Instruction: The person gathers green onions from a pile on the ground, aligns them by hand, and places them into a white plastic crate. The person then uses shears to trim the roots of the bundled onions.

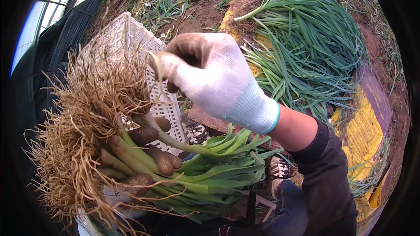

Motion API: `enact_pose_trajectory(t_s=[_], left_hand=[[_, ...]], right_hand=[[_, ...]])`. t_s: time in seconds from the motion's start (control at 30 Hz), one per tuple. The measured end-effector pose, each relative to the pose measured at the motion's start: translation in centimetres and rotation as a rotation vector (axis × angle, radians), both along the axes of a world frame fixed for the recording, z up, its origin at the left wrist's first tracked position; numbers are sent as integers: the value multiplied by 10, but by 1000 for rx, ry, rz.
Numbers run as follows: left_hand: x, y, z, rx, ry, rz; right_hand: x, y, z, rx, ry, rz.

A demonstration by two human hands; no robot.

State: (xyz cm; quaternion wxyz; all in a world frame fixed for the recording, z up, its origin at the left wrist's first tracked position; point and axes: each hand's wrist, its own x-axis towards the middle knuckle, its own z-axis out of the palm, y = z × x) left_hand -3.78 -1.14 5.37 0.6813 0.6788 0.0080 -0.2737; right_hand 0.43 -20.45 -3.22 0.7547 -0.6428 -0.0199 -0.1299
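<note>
My left hand (162, 159), in a soiled work glove, grips a thick bunch of leek-like plants (141, 157) around their pale stems. Their bushy, earth-brown roots (75, 131) spread to the left, and the flat green leaves (223, 170) trail right across my lap. Stems and roots hide part of this hand. Above the bunch is my right hand (210, 72), in a white knitted glove with dirty fingertips. Between its thumb and forefinger it pinches a thin, pale strip of plant skin (158, 65), close to the root ends.
Behind the bunch stands a white perforated plastic crate (142, 36). A large heap of the same kind of plants (308, 39) lies at the upper right on yellow sheeting (361, 127). Leaf scraps (164, 3) litter the soil. My shoes (280, 170) are below, and dark netting (42, 52) hangs at left.
</note>
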Motion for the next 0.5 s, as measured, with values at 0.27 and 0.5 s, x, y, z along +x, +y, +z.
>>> enact_pose_trajectory(t_s=[0.27,0.5], left_hand=[[0,10,-7,-323,-130,-18],[-6,10,-14,-276,-126,-8]], right_hand=[[-51,19,-179,-649,544,367],[-166,75,-274,-557,495,1174]])
